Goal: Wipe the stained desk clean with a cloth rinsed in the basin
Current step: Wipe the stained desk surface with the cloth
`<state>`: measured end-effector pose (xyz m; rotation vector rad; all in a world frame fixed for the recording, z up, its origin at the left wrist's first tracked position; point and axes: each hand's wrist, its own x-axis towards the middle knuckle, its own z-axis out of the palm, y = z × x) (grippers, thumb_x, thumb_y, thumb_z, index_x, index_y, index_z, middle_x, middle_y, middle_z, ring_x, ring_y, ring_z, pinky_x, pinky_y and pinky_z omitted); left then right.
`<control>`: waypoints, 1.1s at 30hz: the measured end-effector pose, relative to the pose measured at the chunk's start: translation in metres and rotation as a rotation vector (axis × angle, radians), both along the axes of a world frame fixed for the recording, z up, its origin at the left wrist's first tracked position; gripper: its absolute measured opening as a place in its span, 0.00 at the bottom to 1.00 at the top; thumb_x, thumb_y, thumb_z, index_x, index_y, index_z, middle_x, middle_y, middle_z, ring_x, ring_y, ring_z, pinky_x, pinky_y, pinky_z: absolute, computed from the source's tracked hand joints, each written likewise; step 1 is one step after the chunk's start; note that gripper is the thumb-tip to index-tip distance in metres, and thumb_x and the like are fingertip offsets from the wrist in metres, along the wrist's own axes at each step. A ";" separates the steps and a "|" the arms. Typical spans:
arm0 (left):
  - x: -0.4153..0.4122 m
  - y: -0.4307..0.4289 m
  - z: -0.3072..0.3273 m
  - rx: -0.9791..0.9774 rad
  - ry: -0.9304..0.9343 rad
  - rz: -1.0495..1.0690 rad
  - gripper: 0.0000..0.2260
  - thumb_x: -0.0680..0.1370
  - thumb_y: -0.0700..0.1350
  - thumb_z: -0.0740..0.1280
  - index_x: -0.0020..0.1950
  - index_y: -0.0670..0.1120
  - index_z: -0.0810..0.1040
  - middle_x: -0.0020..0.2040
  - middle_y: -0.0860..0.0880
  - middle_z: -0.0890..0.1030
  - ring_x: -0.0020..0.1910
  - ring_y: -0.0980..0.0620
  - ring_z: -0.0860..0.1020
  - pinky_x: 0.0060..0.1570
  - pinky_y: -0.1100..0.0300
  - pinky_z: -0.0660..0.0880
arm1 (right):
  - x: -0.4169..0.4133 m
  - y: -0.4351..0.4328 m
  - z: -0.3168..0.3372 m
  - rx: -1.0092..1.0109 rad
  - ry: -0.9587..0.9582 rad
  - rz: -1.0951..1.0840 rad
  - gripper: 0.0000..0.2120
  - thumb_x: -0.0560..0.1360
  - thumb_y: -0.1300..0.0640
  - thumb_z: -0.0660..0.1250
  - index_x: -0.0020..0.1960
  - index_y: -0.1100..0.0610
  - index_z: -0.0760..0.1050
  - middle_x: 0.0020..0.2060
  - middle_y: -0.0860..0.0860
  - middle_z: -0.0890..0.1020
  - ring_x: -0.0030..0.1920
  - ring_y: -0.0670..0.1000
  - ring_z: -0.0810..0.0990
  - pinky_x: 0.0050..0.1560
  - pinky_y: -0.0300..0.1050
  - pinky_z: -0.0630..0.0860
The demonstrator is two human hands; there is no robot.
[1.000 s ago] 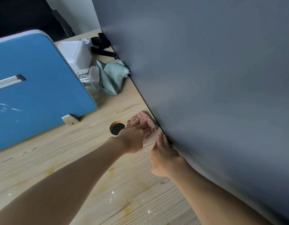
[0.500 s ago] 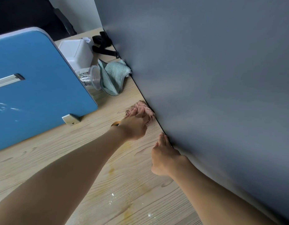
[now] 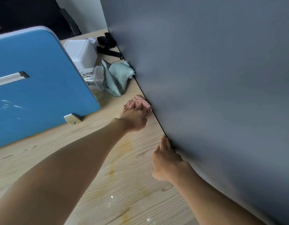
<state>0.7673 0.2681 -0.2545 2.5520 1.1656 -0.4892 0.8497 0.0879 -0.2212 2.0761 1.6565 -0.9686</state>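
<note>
The left hand (image 3: 134, 118) presses the pink cloth (image 3: 141, 101) onto the desk (image 3: 43, 161) with straight fingers, hard against the foot of the grey panel (image 3: 213, 95). The right hand (image 3: 165, 161) lies flat and empty, closer in along that foot. Wiping is under way, and the yellow stains (image 3: 111, 172) out from the panel likely need the next strokes.

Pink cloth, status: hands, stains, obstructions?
Left hand presses pink cloth on desk, at grey partition. Right hand open on desk. Yellow stains unwiped. Green cloth, plastic cup ahead.
</note>
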 end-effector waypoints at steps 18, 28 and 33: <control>-0.063 -0.067 0.010 -0.020 0.003 -0.133 0.25 0.85 0.50 0.51 0.82 0.51 0.49 0.82 0.48 0.47 0.80 0.42 0.44 0.78 0.42 0.52 | 0.000 -0.001 -0.001 -0.004 -0.019 0.024 0.29 0.81 0.61 0.54 0.79 0.67 0.50 0.77 0.66 0.35 0.79 0.62 0.36 0.77 0.57 0.53; -0.058 -0.094 0.011 -0.002 0.029 -0.125 0.26 0.84 0.48 0.52 0.82 0.50 0.49 0.82 0.48 0.46 0.81 0.43 0.44 0.77 0.46 0.50 | 0.010 -0.045 -0.014 0.242 0.078 -0.114 0.30 0.79 0.66 0.56 0.79 0.68 0.52 0.81 0.57 0.44 0.81 0.52 0.44 0.79 0.45 0.46; -0.080 -0.119 0.013 -0.008 0.073 -0.186 0.27 0.84 0.49 0.52 0.82 0.49 0.49 0.82 0.46 0.45 0.80 0.42 0.43 0.77 0.46 0.50 | 0.009 -0.097 -0.026 0.275 0.099 -0.012 0.33 0.79 0.69 0.52 0.81 0.64 0.42 0.80 0.57 0.38 0.80 0.54 0.37 0.79 0.46 0.39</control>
